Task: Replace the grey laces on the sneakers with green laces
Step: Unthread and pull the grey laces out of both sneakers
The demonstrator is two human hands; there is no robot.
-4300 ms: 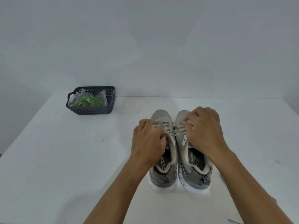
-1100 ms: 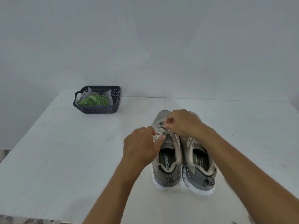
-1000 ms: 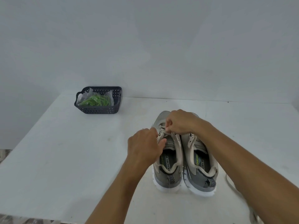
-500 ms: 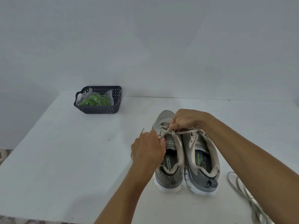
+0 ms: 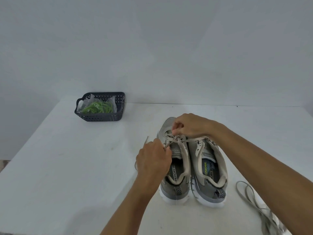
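Mesh-cloth sneakers (image 5: 194,160), perforated plastic basket (image 5: 101,116), matt white table (image 5: 67,167).

- You have a white surface (image 5: 71,167) spread in front of you, with faint scuffs and small marks on it.
- Your dark, perforated plastic basket (image 5: 103,116) sits near the surface's far left corner, well apart from everything else.
- Inside the basket you can see crinkled clear plastic (image 5: 88,102), probably a bag, though the view is too small to be sure.
- Behind the surface you face a plain pale wall (image 5: 152,48).
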